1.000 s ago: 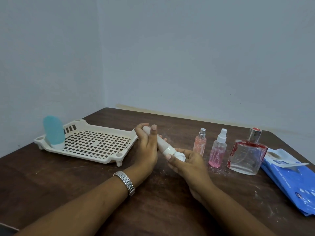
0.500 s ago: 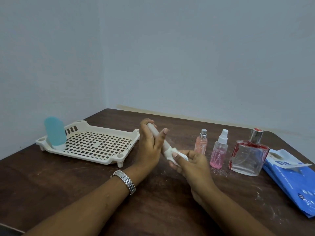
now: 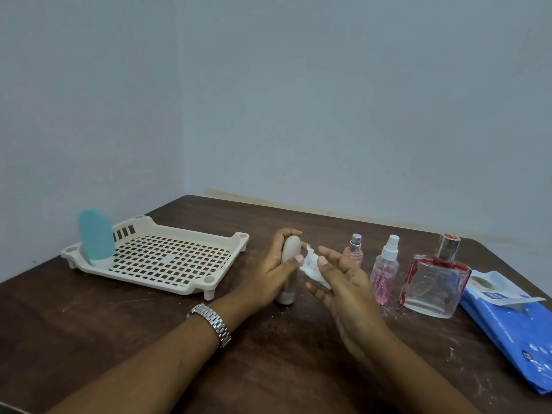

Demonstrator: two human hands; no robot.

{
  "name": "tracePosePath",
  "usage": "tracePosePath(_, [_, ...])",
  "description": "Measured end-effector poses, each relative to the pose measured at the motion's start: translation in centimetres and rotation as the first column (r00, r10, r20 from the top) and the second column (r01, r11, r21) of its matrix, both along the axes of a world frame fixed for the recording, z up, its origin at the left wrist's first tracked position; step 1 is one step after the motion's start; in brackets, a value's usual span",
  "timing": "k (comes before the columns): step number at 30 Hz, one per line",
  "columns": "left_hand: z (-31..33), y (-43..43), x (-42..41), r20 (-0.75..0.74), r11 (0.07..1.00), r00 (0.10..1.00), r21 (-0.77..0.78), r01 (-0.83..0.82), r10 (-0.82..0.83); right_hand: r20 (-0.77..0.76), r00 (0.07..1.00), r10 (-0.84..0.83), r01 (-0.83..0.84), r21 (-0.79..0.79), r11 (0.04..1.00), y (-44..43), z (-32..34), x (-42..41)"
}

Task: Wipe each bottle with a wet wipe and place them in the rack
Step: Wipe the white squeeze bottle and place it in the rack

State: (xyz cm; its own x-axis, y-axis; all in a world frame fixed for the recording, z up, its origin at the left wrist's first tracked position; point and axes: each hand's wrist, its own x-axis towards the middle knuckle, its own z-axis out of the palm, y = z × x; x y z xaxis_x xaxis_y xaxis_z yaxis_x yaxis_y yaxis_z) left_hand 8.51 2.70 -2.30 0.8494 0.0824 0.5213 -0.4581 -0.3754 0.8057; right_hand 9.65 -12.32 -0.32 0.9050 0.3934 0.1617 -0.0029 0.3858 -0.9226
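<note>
My left hand (image 3: 276,268) grips a slim beige bottle (image 3: 290,252) that stands upright at the table's middle, its base near the wood. My right hand (image 3: 343,282) holds a crumpled white wet wipe (image 3: 310,265) in its fingers, just right of the bottle. The cream slotted rack (image 3: 167,258) lies at the left with a blue bottle (image 3: 96,236) standing in its far left corner. To the right stand a small peach spray bottle (image 3: 353,252), a pink spray bottle (image 3: 385,273) and a square glass perfume bottle (image 3: 434,279).
A blue pack of wet wipes (image 3: 513,327) lies at the right edge of the dark wooden table (image 3: 89,330). White specks dust the wood around the bottles. Pale walls meet in a corner behind the table.
The beige bottle has swung from a tilt across both hands to upright in my left hand. My right hand has come off the bottle's end with the wipe.
</note>
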Motion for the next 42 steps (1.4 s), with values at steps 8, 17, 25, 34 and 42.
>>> tracePosePath(8, [0.3,0.4,-0.6,-0.195,0.986,0.981,0.167,0.030,0.004,0.484,0.829,-0.279,0.363,-0.088,0.928,-0.4,-0.3,0.6])
tracePosePath(17, [-0.3,-0.9,-0.6,-0.111,0.970,0.993,0.243,-0.017,0.045,0.944,0.329,-0.002,0.559,-0.193,0.807,0.4,-1.0,1.2])
tracePosePath(25, [0.0,-0.8,-0.7,0.003,0.936,0.961,0.225,-0.270,0.276,0.972,-0.053,0.229,0.636,-0.144,0.758,0.3,-1.4,1.5])
tracePosePath(34, [0.4,-0.6,-0.4,-0.044,0.924,0.939,0.197,-0.328,0.342,0.899,-0.240,0.367,0.720,-0.089,0.688,0.3,-0.9,1.5])
tracePosePath(42, [0.5,-0.3,-0.4,-0.027,0.975,0.979,0.104,-0.197,0.200,0.994,0.019,0.110,0.631,-0.098,0.769,-0.2,-0.2,1.4])
